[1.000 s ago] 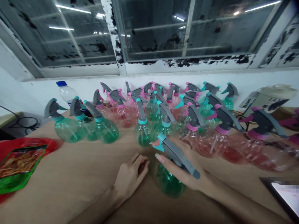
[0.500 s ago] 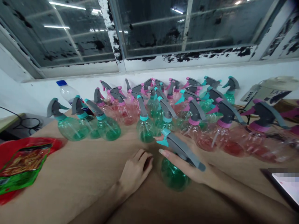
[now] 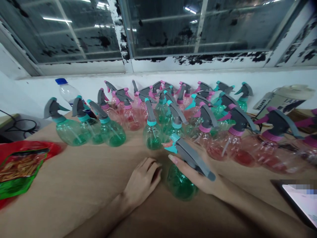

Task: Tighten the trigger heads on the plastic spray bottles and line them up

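The bottle (image 3: 182,190) is in the right hand (image 3: 204,184), upright or nearly so, just to the right of the left hand. The right hand wraps the neck beneath the grey spray head (image 3: 192,157), thumb along the near side, a fingertip showing by the teal trigger (image 3: 170,149). The left hand (image 3: 143,178) lies palm down on the desk (image 3: 81,181), fingers loosely curled — I cannot tell whether anything is under them.

The bottle looks to be thin, clear plastic: probably light, a little springy if squeezed, slippery if wet, and unlikely to shatter. The round body gives poor purchase, so the neck seems the surest hold, with fingers kept off the trigger to avoid a squirt.

Beyond both hands stand green bottles (image 3: 153,138) and, mostly to the right, pink bottles (image 3: 244,157). Far left of the left hand lies a red packet (image 3: 22,165); right of the right forearm, a screen (image 3: 300,201).

The right hand hides the bottle's neck and collar, and its far fingers are mostly lost behind the head. How much liquid it holds is hard to judge. The back rows overlap too much to count; packet and screen are cut off by the edges, and part of the screen is pixelated.
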Demonstrator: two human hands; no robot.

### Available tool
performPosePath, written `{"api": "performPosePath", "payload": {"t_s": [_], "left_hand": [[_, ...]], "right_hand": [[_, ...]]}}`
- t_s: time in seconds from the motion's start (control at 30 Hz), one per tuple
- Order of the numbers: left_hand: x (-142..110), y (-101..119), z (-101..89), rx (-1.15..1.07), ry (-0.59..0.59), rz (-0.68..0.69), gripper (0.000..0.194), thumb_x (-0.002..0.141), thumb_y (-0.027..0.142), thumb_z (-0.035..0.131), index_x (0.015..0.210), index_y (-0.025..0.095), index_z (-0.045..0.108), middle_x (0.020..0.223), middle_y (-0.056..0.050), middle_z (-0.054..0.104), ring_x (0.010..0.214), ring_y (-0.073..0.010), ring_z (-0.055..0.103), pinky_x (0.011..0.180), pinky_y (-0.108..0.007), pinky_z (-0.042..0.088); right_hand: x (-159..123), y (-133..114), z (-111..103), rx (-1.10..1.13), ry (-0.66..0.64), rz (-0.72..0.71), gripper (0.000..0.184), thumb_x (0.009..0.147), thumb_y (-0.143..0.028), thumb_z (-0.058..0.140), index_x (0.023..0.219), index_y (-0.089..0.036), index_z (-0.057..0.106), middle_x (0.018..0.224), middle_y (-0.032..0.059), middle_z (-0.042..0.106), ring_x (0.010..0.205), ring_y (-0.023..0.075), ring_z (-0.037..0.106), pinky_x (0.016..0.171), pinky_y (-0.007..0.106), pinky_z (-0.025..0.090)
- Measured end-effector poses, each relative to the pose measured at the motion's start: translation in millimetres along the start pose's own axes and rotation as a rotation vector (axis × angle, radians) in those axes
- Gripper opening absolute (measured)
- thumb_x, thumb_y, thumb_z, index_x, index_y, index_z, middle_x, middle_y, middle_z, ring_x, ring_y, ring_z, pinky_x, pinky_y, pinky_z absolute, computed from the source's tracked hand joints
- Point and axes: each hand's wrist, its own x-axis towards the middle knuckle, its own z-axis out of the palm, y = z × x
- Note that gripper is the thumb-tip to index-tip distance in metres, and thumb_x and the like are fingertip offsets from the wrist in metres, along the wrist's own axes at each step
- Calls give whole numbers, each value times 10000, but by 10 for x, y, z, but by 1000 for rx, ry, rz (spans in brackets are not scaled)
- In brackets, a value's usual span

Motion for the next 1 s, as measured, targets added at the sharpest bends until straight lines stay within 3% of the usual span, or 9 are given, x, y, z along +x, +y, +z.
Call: {"api": "performPosePath", "payload": {"t_s": [0.33,0.53,0.63,0.8,0.87,1.0], "left_hand": [[0,-1,-13,-21,-19,12,170,904,169,387,989,176,534,973,-73,554,891,-202,576,779,-381,517],[-5,2,-8,1,-5,15,168,901,166,388,972,168,541,957,-73,559,853,-196,590,723,-357,537],[-2,1,-3,16,0,25,168,897,162,392,977,162,541,954,-76,562,858,-203,588,730,-369,536],[-2,5,-2,34,6,27,154,894,162,403,959,157,543,946,-79,565,850,-207,587,715,-371,536],[-6,5,0,32,2,23,152,898,163,399,957,154,539,944,-81,563,836,-203,588,700,-365,537],[-11,-3,17,8,-2,25,146,903,161,394,945,155,534,940,-79,559,816,-191,591,691,-351,537]], "right_hand": [[26,-31,-13,-34,34,-32,12,815,-222,559,816,-211,563,732,-10,590,673,134,605,624,272,487],[6,42,5,0,-1,16,171,814,-281,578,974,-222,578,902,34,627,895,186,622,778,337,514],[8,40,7,-10,3,-2,166,805,-251,580,970,-236,585,942,44,627,996,205,591,896,387,476],[17,13,0,-36,42,-71,348,780,-194,591,1121,-233,535,1158,76,595,1156,212,509,994,400,407],[13,15,5,-42,48,-72,284,779,-196,592,1061,-223,561,1082,70,621,1108,209,538,959,387,433],[0,33,29,-23,23,-9,89,795,-214,567,876,-218,603,786,18,623,781,178,622,728,350,518]]}}
